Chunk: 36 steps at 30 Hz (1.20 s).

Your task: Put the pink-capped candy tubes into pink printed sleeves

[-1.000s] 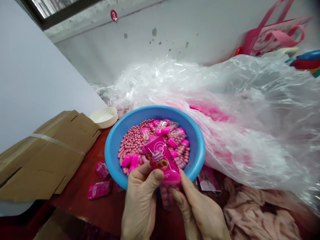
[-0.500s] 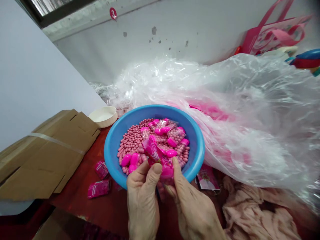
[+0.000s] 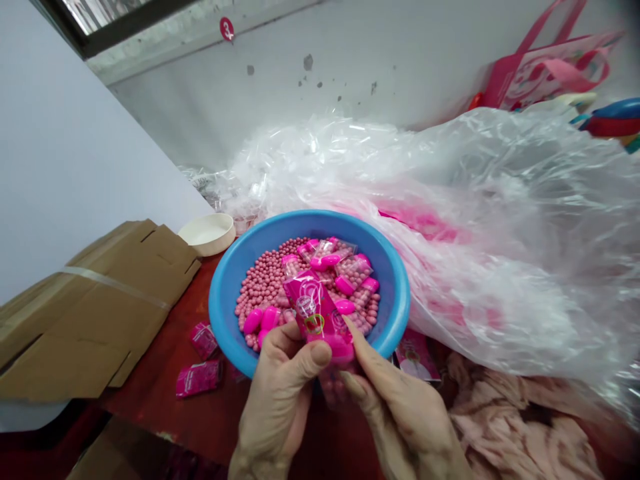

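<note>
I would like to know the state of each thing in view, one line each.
Pink printed wrapper: tilted, hand-held
Left hand: pinching wrapper
Right hand: closed at wrapper's lower end
Blue basin: upright, holding loose pink beads and pink-capped clear containers
Cardboard: folded, strapped
White dish: upright
Plastic sheeting: crumpled
Pinkish cloth: rumpled

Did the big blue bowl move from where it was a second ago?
No. The blue bowl still sits in the same place on the red table, right beside the white dish.
</note>
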Available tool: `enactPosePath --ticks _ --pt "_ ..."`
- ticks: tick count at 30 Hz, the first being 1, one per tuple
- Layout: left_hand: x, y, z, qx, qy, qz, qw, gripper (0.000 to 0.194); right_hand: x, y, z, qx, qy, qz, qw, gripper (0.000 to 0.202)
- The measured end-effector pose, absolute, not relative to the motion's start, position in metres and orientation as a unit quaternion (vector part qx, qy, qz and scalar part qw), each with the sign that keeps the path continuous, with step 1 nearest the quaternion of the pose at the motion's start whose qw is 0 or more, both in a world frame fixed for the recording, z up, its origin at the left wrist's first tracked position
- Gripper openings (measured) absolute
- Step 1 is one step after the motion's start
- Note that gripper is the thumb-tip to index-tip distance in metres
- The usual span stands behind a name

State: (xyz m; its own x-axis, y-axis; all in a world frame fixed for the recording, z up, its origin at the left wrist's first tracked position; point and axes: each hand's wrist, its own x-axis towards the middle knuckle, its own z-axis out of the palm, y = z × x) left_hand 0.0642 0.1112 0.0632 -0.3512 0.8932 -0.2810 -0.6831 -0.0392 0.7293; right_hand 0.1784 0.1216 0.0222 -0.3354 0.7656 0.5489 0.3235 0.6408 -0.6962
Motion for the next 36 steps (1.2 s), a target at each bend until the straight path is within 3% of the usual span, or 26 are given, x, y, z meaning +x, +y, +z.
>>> enactPosePath --ticks 6,10,14,24,32,36 --pt "0.073 0.109 0.058 0.081 0.421 0.756 0.494 0.019 0.169 0.111 0.020 -0.385 -0.747 0.224 0.493 0.058" --pt "0.076 0.109 0.059 0.123 0.393 0.749 0.519 0.027 0.158 0.106 0.014 -0.399 -0.722 0.242 0.511 0.050" --pt "0.073 0.114 0.060 0.113 0.409 0.729 0.537 0.018 0.156 0.108 0.010 -0.376 -0.732 0.243 0.513 0.052" --pt "0.069 0.103 0.064 0.154 0.449 0.678 0.562 0.023 0.183 0.119 0.014 -0.328 -0.769 0.273 0.477 0.061" --pt "0.085 0.105 0.062 0.086 0.437 0.730 0.519 0.026 0.164 0.110 0.013 -0.384 -0.757 0.127 0.514 0.057" --pt "0.086 0.091 0.057 0.080 0.428 0.712 0.551 0.026 0.172 0.104 0.019 -0.379 -0.763 0.156 0.501 0.052"
